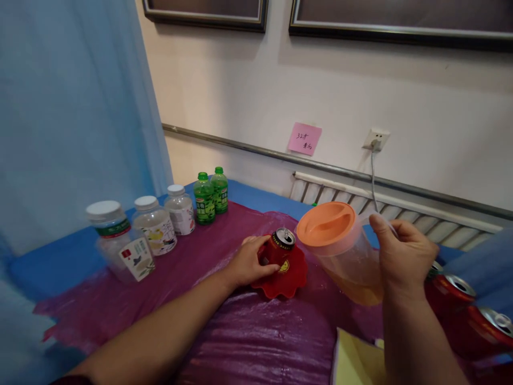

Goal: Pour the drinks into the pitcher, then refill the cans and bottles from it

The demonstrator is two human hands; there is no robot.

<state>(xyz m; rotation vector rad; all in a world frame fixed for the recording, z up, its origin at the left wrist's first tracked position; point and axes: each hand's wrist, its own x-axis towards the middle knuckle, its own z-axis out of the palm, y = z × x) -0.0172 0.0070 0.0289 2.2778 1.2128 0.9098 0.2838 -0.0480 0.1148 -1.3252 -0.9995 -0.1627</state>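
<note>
Clock centred on the held can, 12 = wall. Nearest: yellow cloth [356, 361] at 5. Red cans [451, 299] at 4, one top looks opened, insides not visible.

Left hand [249, 262] clamped round the can [274, 252], upright at centre, seemingly on a scalloped red mat [276, 287]. Right hand [403, 254] wrapped on the handle of the jug [356, 280] at 3, jug tipped towards the can, orange lid [326, 227] on, its edge just beside the can's rim. No stream visible.

To do it well, I'd say: left grip firm but not squeezing, thin metal may dent; jug lip right over the small opening, since it looks off to one side; tilt slowly, else drips on the mat.

Jug: some amber liquid low down. Can: top opened, level not visible. Farther: three clear jars, white caps, large [114, 248] at 9, medium [154, 227] and small [180, 213] near 10, contents unclear. Two capped green bottles [204, 202] around 11, fill can't tell. Pink note [305, 139] on wall, 12.
</note>
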